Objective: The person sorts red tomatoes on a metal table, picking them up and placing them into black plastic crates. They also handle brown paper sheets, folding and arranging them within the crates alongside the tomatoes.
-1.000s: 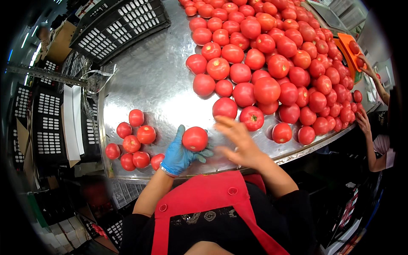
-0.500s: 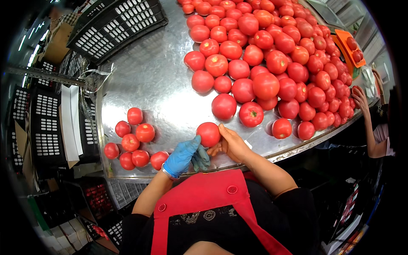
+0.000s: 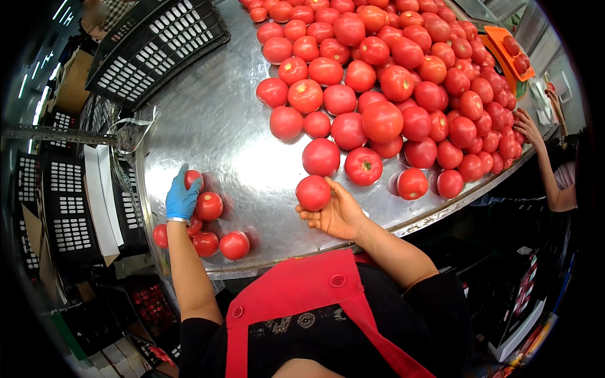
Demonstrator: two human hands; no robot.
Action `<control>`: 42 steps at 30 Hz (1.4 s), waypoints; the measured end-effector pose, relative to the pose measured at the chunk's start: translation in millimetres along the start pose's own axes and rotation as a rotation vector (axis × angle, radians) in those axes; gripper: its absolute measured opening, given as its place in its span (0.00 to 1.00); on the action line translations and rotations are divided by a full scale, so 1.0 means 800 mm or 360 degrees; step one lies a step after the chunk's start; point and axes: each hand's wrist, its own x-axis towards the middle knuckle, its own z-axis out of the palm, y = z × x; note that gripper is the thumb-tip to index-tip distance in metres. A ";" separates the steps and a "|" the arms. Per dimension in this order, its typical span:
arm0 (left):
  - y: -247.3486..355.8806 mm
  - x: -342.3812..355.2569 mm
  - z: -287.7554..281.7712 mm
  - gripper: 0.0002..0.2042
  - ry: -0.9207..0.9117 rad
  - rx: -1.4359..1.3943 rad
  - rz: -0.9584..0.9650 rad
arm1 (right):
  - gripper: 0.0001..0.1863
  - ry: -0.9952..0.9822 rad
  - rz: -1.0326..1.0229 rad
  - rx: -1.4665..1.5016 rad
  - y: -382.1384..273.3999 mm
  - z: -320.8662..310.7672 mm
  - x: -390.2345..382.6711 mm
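Note:
My left hand [image 3: 181, 198], in a blue glove, is at the small group of tomatoes [image 3: 234, 245] on the left of the steel table [image 3: 214, 120]. Its fingers are apart, reaching up beside the topmost tomato [image 3: 194, 178] of that group; whether they touch it I cannot tell. My bare right hand [image 3: 337, 217] holds a round red tomato [image 3: 312, 193] in curled fingers over the table, just below a large pile of tomatoes [image 3: 382, 121] that covers the right and back of the surface.
A black perforated crate [image 3: 157, 47] lies at the back left. More crates [image 3: 66, 205] and cardboard stand left of the table. An orange tray [image 3: 509, 50] with tomatoes is at the right, where a co-worker's hand [image 3: 528, 129] reaches toward the pile. Another person is partly visible far left.
My left hand has parted from my right and moved left to the small group. The tomato first resting in my left hand is now held by my right. The view has shifted slightly.

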 end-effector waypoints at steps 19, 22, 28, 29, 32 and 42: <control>0.206 -0.096 0.049 0.26 -0.1060 -0.0420 0.0531 | 0.33 -0.0126 0.0036 -0.0111 0.003 -0.010 0.003; 0.208 -0.102 0.052 0.32 -0.0997 -0.0729 0.0543 | 0.34 -0.0134 0.0059 -0.0117 0.004 -0.014 0.005; 0.230 -0.112 0.055 0.36 -0.1104 -0.1331 0.0312 | 0.34 -0.0037 0.0097 -0.0328 0.015 -0.006 0.001; 0.230 -0.114 0.059 0.35 -0.1105 -0.1397 0.0226 | 0.34 0.0016 0.0124 -0.0355 0.018 -0.005 -0.001; 0.228 -0.119 0.066 0.33 -0.1129 -0.1558 0.0146 | 0.34 0.0137 0.0079 -0.0453 0.024 0.012 -0.012; 0.217 -0.117 0.056 0.28 -0.1098 -0.3049 -0.0769 | 0.20 0.0163 -0.0450 -0.1320 0.019 0.037 -0.037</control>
